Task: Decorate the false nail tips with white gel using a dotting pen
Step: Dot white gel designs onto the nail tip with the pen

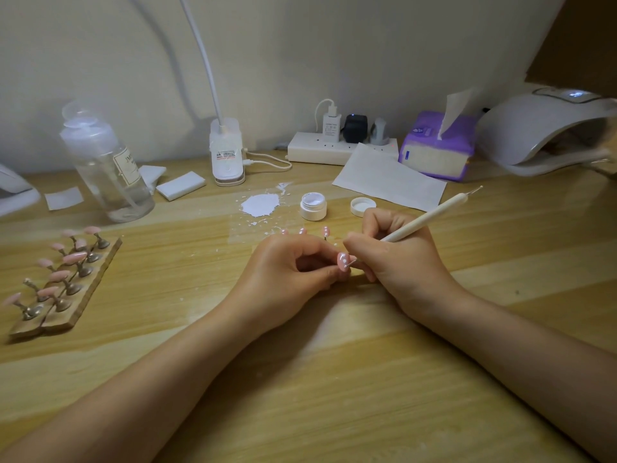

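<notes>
Dotting in progress: left hand (293,265) pinches a single pink false nail tip on a small stand (343,262) between curled fingers, heel of the hand on the light wood-grain desk (334,379), probably to keep the tip from wobbling. Right hand (397,248) grips the cream slim dotting pen (420,223) like a pencil, fingers curled round the barrel, metal ball end touching the tip's face; wrist also planted on the desk, likely for fine control. White dots already show on that tip. Both hands meet mid-desk, close to the body, under the white gooseneck desk lamp (225,148), which suits close work. Small white open gel jar (313,205) sits just behind the hands, its white round lid (362,206) off beside it, so reloading the pen is a short reach. Three more dotted pink tips on stands (302,231) stand between jar and hands, set apart from the undotted pink tips on the wooden holder strip (63,285) at far left; looks like a done/to-do split. White gel smear on the desk (260,204) left of the jar, maybe a palette spot. Judgement: task well short of done, most tips still plain.
</notes>
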Motion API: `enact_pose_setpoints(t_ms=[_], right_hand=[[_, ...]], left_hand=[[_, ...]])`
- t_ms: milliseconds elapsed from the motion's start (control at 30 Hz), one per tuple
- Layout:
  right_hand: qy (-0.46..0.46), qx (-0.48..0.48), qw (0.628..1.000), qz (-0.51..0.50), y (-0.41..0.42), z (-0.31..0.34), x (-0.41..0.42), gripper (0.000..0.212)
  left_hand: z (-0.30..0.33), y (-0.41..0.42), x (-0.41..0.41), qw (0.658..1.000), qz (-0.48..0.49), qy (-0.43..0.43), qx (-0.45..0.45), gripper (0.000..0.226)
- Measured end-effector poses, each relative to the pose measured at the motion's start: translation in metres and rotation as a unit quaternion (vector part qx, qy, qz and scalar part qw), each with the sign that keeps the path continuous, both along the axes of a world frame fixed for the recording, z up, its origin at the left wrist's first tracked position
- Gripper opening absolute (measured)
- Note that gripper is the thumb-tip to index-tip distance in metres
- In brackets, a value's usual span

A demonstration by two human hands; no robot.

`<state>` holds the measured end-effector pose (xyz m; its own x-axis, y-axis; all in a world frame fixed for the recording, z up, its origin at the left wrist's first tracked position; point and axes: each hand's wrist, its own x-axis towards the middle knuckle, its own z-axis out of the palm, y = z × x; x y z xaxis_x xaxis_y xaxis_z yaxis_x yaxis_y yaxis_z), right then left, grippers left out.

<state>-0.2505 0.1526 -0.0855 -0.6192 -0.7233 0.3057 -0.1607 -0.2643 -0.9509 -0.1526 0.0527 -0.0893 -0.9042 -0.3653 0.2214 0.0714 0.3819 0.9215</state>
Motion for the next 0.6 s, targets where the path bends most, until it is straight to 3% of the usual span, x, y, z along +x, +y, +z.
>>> enact_pose_setpoints(t_ms=[100,267,467,600], right_hand=[[-0.008,-0.007,1.000,0.002,-0.0001,0.0017,0.0012,0.030],[0.000,0.010,1.000,-0.003,-0.0005,0.0001,-0.0009,0.044],[-0.013,-0.004,1.000,0.003,-0.0005,0.0028,0.0028,0.028],[-0.013,0.005,1.000,-0.001,-0.0007,0.0007,-0.0004,0.049]], left_hand=[[0.0000,-0.0001,0.0001,1.000,0.001,-0.002,0.000,0.025],[-0.0002,-0.0002,-0.0002,1.000,0.002,-0.004,0.006,0.025],[-0.0001,-0.0002,0.0003,1.000,0.002,-0.004,0.001,0.023],[-0.0011,-0.0007,0.0000,1.000,0.004,-0.005,0.005,0.024]])
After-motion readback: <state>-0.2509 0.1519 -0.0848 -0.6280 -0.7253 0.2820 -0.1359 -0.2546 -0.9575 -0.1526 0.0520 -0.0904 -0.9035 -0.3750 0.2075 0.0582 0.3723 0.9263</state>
